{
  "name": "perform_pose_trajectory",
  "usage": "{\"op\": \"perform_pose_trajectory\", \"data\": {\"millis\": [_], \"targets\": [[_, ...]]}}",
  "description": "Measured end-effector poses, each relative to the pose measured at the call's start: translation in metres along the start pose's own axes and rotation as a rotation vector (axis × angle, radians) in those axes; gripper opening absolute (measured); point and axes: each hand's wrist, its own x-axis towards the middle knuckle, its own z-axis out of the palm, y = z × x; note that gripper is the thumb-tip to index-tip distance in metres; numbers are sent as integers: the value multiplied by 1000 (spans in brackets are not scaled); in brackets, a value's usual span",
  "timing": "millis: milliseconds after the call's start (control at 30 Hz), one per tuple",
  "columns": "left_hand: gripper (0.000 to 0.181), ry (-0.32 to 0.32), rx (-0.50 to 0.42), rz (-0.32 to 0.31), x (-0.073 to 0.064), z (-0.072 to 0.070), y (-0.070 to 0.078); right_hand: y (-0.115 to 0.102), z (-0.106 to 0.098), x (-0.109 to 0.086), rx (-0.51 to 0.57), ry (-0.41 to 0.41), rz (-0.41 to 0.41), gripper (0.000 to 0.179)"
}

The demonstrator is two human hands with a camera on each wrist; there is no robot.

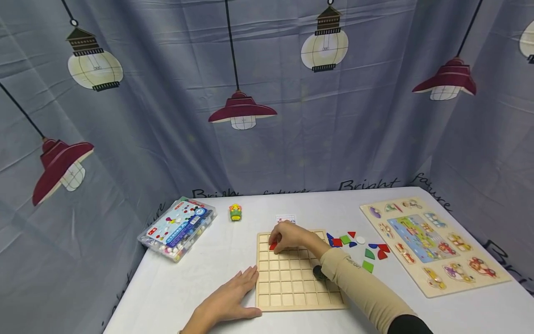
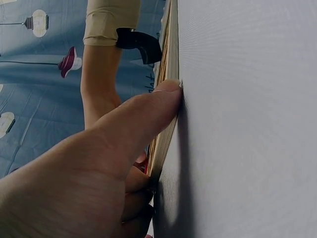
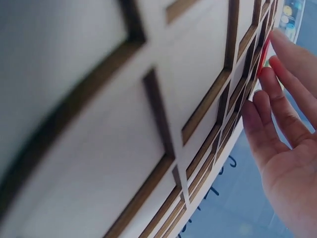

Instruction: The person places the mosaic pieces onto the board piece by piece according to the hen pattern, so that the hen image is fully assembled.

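Observation:
A wooden grid board (image 1: 288,288) lies on the white table, divided into small square cells by raised strips. At its far left part my right hand (image 1: 290,235) pinches a small flat red piece (image 1: 273,246). The right wrist view shows the red piece (image 3: 264,55) between thumb and fingertips, close against the grid. My left hand (image 1: 232,296) lies along the board's left edge, fingers extended and thumb (image 2: 158,101) at the near corner. The right forearm hides part of the board's right side.
Loose red, green, blue and white shape pieces (image 1: 345,239) lie right of the board. A wooden picture puzzle (image 1: 367,208) is farther right. At the left stand a clear box of beads (image 1: 177,227) and a small figurine (image 1: 235,212). A printed card (image 1: 285,218) lies behind the board.

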Motion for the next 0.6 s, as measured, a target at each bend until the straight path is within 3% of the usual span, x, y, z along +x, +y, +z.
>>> {"op": "perform_pose_trajectory", "data": {"millis": [267,600], "targets": [[95,3,0,5,0,0,-1,2,-3,-9,74,22,24,25],[95,2,-1,5,0,0,0,9,-14,-24,60,51,29,29]]}}
